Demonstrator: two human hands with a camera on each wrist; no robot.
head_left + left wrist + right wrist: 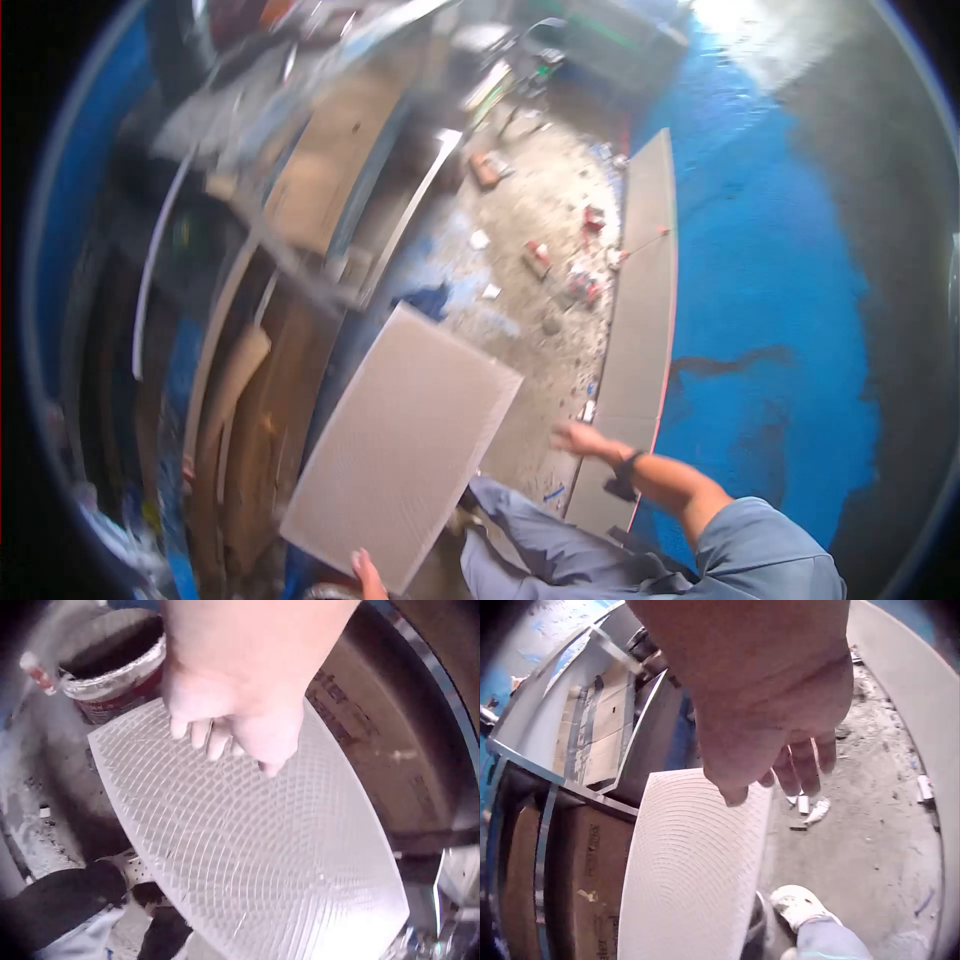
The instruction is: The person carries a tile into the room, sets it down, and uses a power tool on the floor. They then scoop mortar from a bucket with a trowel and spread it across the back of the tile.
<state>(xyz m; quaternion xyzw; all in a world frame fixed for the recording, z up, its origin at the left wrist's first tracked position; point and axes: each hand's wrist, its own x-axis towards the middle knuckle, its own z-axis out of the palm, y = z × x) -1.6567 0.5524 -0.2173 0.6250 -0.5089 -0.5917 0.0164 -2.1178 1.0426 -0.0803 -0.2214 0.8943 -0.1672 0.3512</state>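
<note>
A large pale rectangular tile [400, 450] stands out in front of the body, tilted, its face covered in fine ridges that run in arcs and a grid. My left hand [368, 575] grips its near edge; in the left wrist view the fingers of that left hand [232, 712] bend over the rim of the tile [240, 832]. My right hand [583, 438] hangs to the right of the tile, holding nothing. In the right wrist view the fingers of the right hand [780, 742] are loosely bent, and the thumb overlaps the tile's far corner [690, 855].
A metal rack [592, 793] with cardboard boxes [335, 160] runs along the left. On the right, a long grey strip of panels [635, 310] lines a blue painted wall [770, 300]. Rubble and brick pieces [537, 258] litter the floor. A bucket [120, 697] stands near the left hand.
</note>
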